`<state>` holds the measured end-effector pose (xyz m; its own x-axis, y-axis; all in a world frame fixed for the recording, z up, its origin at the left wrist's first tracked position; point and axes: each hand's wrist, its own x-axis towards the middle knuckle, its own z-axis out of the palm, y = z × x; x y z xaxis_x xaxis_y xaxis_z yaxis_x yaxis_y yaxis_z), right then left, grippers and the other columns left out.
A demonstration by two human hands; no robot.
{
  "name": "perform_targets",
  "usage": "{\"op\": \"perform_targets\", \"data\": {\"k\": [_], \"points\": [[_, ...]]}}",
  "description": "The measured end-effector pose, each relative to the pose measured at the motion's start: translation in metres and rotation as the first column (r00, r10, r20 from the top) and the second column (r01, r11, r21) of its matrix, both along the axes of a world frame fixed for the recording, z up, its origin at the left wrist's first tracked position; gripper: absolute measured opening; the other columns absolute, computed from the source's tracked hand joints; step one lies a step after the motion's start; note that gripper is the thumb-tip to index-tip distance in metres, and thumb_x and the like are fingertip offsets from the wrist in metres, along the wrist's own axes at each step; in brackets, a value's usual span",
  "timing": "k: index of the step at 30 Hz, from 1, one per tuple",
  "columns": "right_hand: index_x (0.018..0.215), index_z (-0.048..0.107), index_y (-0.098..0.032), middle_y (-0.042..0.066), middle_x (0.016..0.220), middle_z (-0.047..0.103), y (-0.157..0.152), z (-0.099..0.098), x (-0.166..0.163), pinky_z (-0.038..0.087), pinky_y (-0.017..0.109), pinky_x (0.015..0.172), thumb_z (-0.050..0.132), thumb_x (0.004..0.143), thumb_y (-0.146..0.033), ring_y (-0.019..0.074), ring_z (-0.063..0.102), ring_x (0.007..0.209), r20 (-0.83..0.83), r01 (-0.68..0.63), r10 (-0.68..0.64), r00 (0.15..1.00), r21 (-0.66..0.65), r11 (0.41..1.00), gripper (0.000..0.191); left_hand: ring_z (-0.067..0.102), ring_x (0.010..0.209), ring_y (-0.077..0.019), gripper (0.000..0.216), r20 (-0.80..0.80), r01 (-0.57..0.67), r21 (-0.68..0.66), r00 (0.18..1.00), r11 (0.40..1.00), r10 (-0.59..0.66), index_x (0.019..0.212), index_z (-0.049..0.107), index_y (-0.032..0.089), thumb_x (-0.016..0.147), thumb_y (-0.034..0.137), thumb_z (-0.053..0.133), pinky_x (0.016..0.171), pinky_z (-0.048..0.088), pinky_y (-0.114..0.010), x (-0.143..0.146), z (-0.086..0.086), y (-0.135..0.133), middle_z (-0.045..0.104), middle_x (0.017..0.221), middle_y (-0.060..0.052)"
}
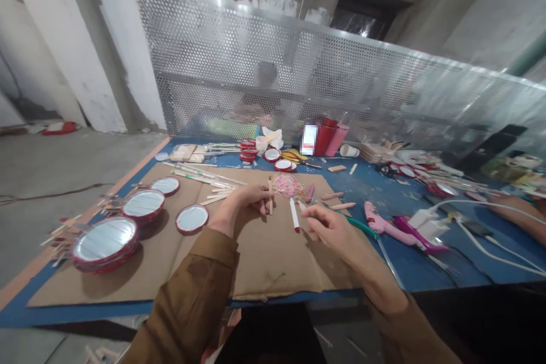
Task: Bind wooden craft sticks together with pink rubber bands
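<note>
My left hand (241, 205) rests on the cardboard sheet (256, 261), fingers closed round a wooden stick (270, 196) that stands nearly upright. My right hand (328, 226) hovers just to its right, fingers pinched on something small I cannot make out. A white marker with a red cap (294, 215) lies on the cardboard between the two hands. Just beyond the fingers is a loose pile of pink rubber bands (288, 185). More wooden sticks (341, 205) lie to the right.
Three round red-rimmed mirrors (143, 205) sit on the cardboard at left, with loose sticks (63, 233) by the edge. Pink glue guns (392, 227) and white cables (482, 244) lie at right. A perforated metal screen (298, 85) backs the blue table (384, 182); another person's arm (518, 210) lies far right.
</note>
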<state>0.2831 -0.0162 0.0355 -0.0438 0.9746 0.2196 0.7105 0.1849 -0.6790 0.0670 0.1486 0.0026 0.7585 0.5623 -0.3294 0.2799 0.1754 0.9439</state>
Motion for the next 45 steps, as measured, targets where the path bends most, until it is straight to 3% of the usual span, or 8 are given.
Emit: {"op": "perform_targets", "data": {"k": [2, 5, 8, 13, 21, 29, 37, 45], "points": [[0.103, 0.07, -0.022, 0.005, 0.079, 0.076, 0.015, 0.003, -0.008, 0.051, 0.03, 0.059, 0.055, 0.09, -0.049, 0.0207, 0.07, 0.065, -0.359, -0.061, 0.051, 0.932, -0.016, 0.998, 0.033, 0.062, 0.045, -0.0123, 0.028, 0.037, -0.011, -0.013, 0.999, 1.0, 0.011, 0.081, 0.052, 0.017, 0.098, 0.035, 0.065, 0.054, 0.055, -0.025, 0.0, -0.001, 0.0, 0.069, 0.061, -0.003], [0.112, 0.068, -0.023, 0.009, 0.096, 0.079, 0.047, 0.005, -0.023, 0.057, 0.035, 0.073, 0.064, 0.084, -0.054, 0.0238, 0.073, 0.084, -0.556, -0.087, 0.118, 0.823, 0.082, 0.993, 0.043, 0.062, 0.044, -0.0119, 0.03, 0.052, -0.005, -0.031, 0.999, 1.0, 0.007, 0.08, 0.054, 0.015, 0.097, 0.038, 0.065, 0.054, 0.055, -0.025, 0.0, -0.002, 0.0, 0.068, 0.06, -0.005], [0.105, 0.065, -0.025, 0.005, 0.091, 0.078, 0.076, 0.001, -0.038, 0.057, 0.036, 0.075, 0.073, 0.075, -0.058, 0.0227, 0.071, 0.082, -0.469, -0.06, 0.146, 0.871, 0.194, 0.979, 0.045, 0.062, 0.045, -0.0123, 0.029, 0.072, -0.003, -0.027, 0.997, 1.0, 0.005, 0.082, 0.057, 0.014, 0.098, 0.037, 0.063, 0.055, 0.056, -0.026, -0.001, -0.003, -0.001, 0.07, 0.062, -0.006], [0.086, 0.064, -0.023, 0.003, 0.08, 0.071, 0.1, -0.017, -0.053, 0.053, 0.033, 0.077, 0.058, 0.088, -0.057, 0.0207, 0.066, 0.077, -0.319, 0.152, -0.027, 0.947, 0.373, 0.916, 0.035, 0.064, 0.048, -0.0135, 0.03, 0.131, -0.024, -0.061, 0.991, 0.998, 0.032, 0.084, 0.053, 0.016, 0.092, 0.04, 0.069, 0.059, 0.06, -0.031, -0.001, -0.005, -0.001, 0.068, 0.062, -0.004], [0.095, 0.069, -0.022, 0.002, 0.072, 0.069, 0.099, -0.036, -0.056, 0.053, 0.032, 0.07, 0.058, 0.088, -0.053, 0.0188, 0.064, 0.067, -0.36, 0.131, -0.005, 0.933, 0.326, 0.936, 0.033, 0.066, 0.05, -0.015, 0.03, 0.107, 0.007, -0.037, 0.994, 0.999, -0.003, 0.087, 0.055, 0.016, 0.095, 0.042, 0.067, 0.059, 0.06, -0.03, -0.001, -0.004, 0.002, 0.069, 0.063, -0.006], [0.093, 0.068, -0.023, 0.0, 0.066, 0.066, 0.096, -0.031, -0.056, 0.053, 0.034, 0.076, 0.055, 0.09, -0.05, 0.0185, 0.065, 0.064, -0.287, 0.093, 0.0, 0.958, 0.309, 0.946, 0.031, 0.067, 0.051, -0.0159, 0.021, 0.127, 0.025, -0.069, 0.992, 0.997, -0.016, 0.086, 0.054, 0.016, 0.099, 0.031, 0.061, 0.063, 0.062, -0.033, -0.001, 0.0, 0.001, 0.069, 0.061, -0.006], [0.092, 0.068, -0.022, 0.001, 0.07, 0.068, 0.094, -0.03, -0.059, 0.053, 0.032, 0.072, 0.056, 0.09, -0.052, 0.0181, 0.064, 0.063, -0.304, 0.059, 0.037, 0.952, 0.301, 0.952, 0.031, 0.067, 0.049, -0.0154, 0.018, 0.111, 0.02, -0.056, 0.994, 0.998, -0.013, 0.085, 0.057, 0.015, 0.101, 0.018, 0.049, 0.059, 0.06, -0.03, -0.002, 0.003, -0.001, 0.067, 0.06, -0.005], [0.093, 0.068, -0.022, 0.002, 0.07, 0.068, 0.095, -0.03, -0.06, 0.054, 0.034, 0.073, 0.058, 0.09, -0.055, 0.0197, 0.065, 0.064, -0.306, 0.067, 0.028, 0.952, 0.297, 0.953, 0.035, 0.067, 0.05, -0.0164, 0.02, 0.134, 0.017, -0.053, 0.991, 0.998, -0.009, 0.087, 0.058, 0.016, 0.099, 0.032, 0.059, 0.059, 0.061, -0.033, -0.002, -0.002, 0.001, 0.068, 0.061, -0.006]]}}
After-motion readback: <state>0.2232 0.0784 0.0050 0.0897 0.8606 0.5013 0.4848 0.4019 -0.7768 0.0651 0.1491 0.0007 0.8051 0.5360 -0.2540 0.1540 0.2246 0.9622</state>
